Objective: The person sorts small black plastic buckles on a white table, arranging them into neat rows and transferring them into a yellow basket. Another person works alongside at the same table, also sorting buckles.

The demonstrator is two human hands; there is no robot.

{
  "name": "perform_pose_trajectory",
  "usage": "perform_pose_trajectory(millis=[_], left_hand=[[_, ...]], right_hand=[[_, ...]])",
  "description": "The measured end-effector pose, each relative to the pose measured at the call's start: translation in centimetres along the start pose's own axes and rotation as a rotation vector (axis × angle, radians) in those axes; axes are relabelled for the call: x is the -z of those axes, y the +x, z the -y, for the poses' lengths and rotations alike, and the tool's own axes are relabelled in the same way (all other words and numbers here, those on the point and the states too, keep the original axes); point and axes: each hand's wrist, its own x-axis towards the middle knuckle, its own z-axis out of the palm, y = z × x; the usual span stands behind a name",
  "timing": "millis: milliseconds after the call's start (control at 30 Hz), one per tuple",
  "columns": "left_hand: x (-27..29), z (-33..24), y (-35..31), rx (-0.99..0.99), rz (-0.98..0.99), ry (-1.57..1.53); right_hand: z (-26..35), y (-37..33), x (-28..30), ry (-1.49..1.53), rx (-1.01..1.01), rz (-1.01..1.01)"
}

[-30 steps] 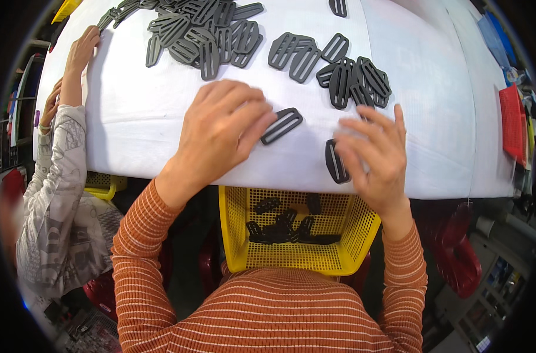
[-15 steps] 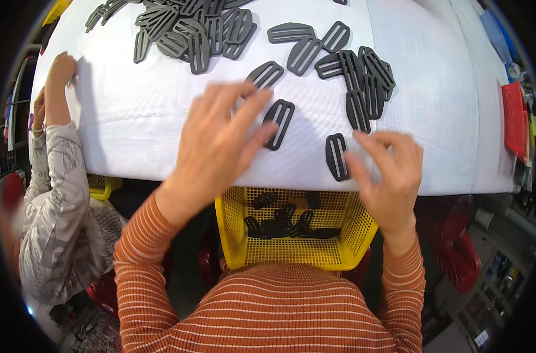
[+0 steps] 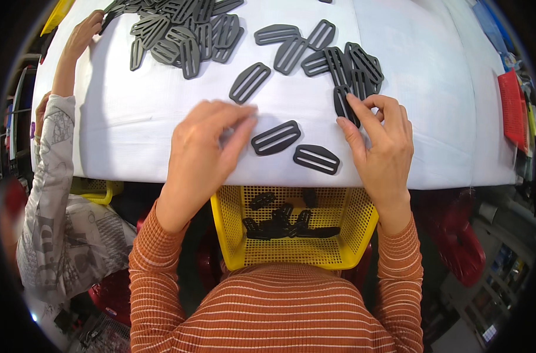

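Dark plastic strap buckles with two long slots lie on the white-covered table. My right hand (image 3: pixel 384 129) has its thumb and index finger parted at a buckle (image 3: pixel 341 105) on the near end of the right-hand cluster; the index fingertip appears to touch its edge. To the left, my left hand (image 3: pixel 204 150) hovers over the cloth, empty, thumb and index tips a little apart. Between my hands, near the table edge, rest a slanted buckle (image 3: pixel 275 138) and another buckle (image 3: pixel 316 159). One more buckle (image 3: pixel 250 83) sits just beyond my left fingers.
Below the table edge, a yellow perforated basket (image 3: pixel 294 256) holds several black pieces. A large buckle pile (image 3: pixel 188 50) covers the far left. Beside it reaches a co-worker's hand (image 3: pixel 82 35). A red basket (image 3: pixel 511 109) is at the right edge.
The two nearest buckles have turned from upright to slanted and lie closer together. My right hand moved away to the cluster, my left drew back. The co-worker's hand reached to the pile.
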Motion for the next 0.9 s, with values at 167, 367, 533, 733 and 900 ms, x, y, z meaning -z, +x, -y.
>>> perform_pose_trajectory(millis=[167, 367, 533, 733, 900], left_hand=[[-0.3, 1.8, 3.4, -0.222, -0.156, 0.342], [-1.0, 1.0, 4.6, -0.302, 0.05, 0.326], [-0.7, 1.1, 3.6, -0.302, 0.064, 0.311], [-1.7, 1.3, 6.8, -0.394, -0.018, 0.28], [-4.7, 1.2, 10.4, -0.425, -0.042, 0.37]], right_hand=[[0.4, -0.7, 1.0, 0.147, 0.168, 0.064], [-2.7, 2.2, 0.1, -0.057, -0.043, -0.034], [-2.5, 1.3, -0.4, -0.202, 0.058, -0.048], [-3.4, 1.5, 2.8, 0.215, -0.385, 0.229], [-1.9, 5.4, -0.6, -0.058, -0.021, 0.014]])
